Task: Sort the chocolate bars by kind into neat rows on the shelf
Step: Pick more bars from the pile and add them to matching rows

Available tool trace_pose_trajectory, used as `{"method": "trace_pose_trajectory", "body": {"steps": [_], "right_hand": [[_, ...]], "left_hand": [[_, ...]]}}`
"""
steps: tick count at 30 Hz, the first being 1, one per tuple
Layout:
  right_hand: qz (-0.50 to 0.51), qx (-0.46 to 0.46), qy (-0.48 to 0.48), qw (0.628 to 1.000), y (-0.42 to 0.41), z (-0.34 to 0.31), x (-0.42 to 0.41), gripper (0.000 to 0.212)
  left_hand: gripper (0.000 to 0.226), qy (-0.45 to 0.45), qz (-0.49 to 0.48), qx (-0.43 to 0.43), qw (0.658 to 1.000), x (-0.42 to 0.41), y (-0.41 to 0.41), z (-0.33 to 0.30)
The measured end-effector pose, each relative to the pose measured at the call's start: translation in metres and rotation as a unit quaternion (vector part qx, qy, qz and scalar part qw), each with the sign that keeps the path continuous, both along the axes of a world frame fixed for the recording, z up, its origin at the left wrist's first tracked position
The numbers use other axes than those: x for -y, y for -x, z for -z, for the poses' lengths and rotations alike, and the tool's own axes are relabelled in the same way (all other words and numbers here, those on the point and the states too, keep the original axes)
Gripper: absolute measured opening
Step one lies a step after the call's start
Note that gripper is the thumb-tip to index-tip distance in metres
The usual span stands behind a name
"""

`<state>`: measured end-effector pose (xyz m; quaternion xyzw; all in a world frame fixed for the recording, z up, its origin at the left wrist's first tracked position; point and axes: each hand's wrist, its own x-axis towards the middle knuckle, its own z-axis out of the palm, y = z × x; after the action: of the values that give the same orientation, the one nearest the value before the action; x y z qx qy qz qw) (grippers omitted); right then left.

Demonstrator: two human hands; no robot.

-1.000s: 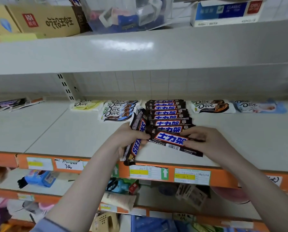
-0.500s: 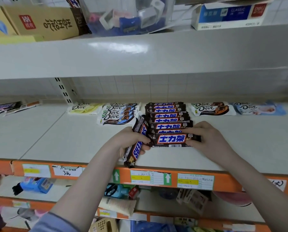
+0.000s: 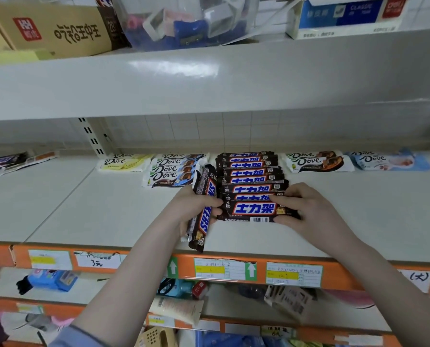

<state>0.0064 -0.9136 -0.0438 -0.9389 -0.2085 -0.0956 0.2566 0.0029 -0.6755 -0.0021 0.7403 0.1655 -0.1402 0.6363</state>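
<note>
My left hand (image 3: 196,209) grips a Snickers bar (image 3: 202,211) that runs lengthwise from mid-frame down toward the shelf's (image 3: 84,209) orange front edge (image 3: 146,264), fingers curled round its middle, thumb side touching the front bar (image 3: 254,211) of the row. My right hand (image 3: 306,209) is on that front bar's right end: thumb under the near edge, fingers curled over the top and onto the bar behind it. The front bar lies flat and crosswise at frame centre, label up, barcode toward me. Behind it the Snickers row (image 3: 249,171) runs back to the wall, each bar overlapping the next. Left of the row sits a blue Dove stack (image 3: 174,169), then a yellow Dove stack (image 3: 124,162). Right of it, a brown Dove stack (image 3: 316,161), then a pale blue Dove bar (image 3: 389,161) at the right edge. Far left of frame, loose bars (image 3: 14,160) lie well apart from the rest.
</note>
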Motion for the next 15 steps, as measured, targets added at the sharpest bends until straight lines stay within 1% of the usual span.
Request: {"method": "trace_pose_trajectory", "body": {"steps": [6, 11, 15], "right_hand": [[0.017, 0.007, 0.003, 1.0, 0.0, -0.0013, -0.0074, 0.045], [0.016, 0.039, 0.049, 0.998, 0.0039, -0.0012, -0.0072, 0.043], [0.013, 0.071, 0.078, 0.994, 0.0039, 0.0015, -0.007, 0.041]], "left_hand": [[0.009, 0.011, -0.017, 0.008, 1.0, 0.0006, -0.0021, 0.0014], [0.014, 0.029, -0.018, 0.012, 0.999, -0.0002, 0.0, 0.0027], [0.01, 0.038, -0.013, 0.015, 0.999, -0.001, 0.0046, 0.0028]]}}
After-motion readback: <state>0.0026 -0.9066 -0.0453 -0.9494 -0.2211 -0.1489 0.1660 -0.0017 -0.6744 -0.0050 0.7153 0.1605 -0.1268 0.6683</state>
